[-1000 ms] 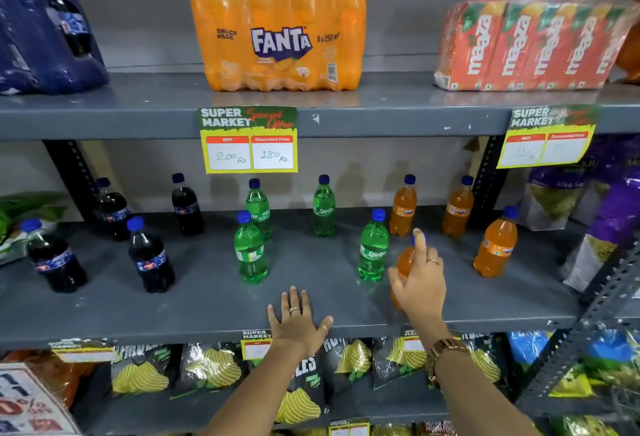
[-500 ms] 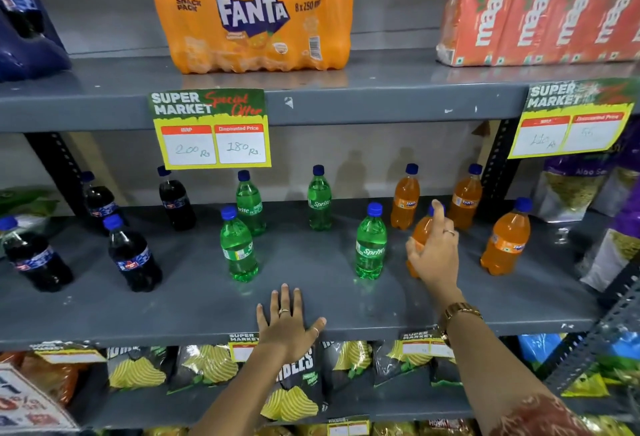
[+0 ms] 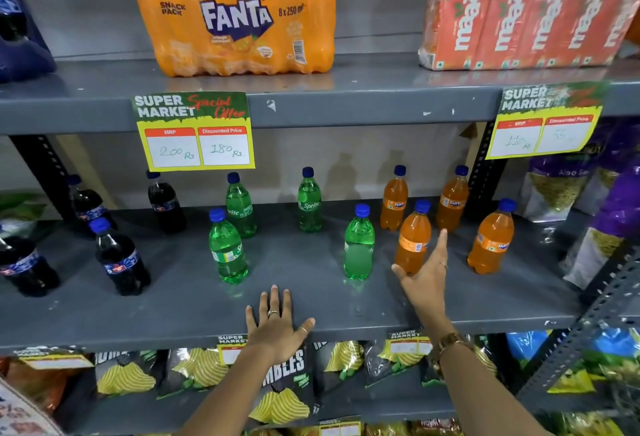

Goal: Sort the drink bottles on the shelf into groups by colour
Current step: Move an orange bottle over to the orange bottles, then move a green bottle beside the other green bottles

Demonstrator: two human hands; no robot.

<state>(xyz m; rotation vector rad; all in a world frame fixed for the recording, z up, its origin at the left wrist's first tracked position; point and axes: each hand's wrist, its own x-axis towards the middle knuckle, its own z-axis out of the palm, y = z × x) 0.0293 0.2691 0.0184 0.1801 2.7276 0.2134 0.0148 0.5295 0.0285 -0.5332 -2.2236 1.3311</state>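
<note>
Small blue-capped drink bottles stand on the grey middle shelf [image 3: 311, 300]. Several dark cola bottles [image 3: 119, 259] are at the left, several green Sprite bottles [image 3: 227, 248] in the middle, several orange Fanta bottles [image 3: 491, 240] at the right. One orange bottle [image 3: 414, 238] stands upright in front of two others. My right hand [image 3: 426, 276] is right by its base, fingers spread, thumb at its lower left, forefinger pointing up on its right side. My left hand [image 3: 277, 324] lies flat and open on the shelf's front edge.
The shelf above holds an orange Fanta multipack [image 3: 235, 13] and a pack of Maaza cartons [image 3: 519, 13]; price cards [image 3: 194, 130] hang from its edge. Snack bags [image 3: 557, 189] fill the right end. Chip packets [image 3: 284, 394] hang below. Bare shelf lies between the bottle groups.
My right hand carried the orange bottle back and to the right, stood it among the other orange bottles, and spread its fingers. The left hand stayed flat on the shelf edge.
</note>
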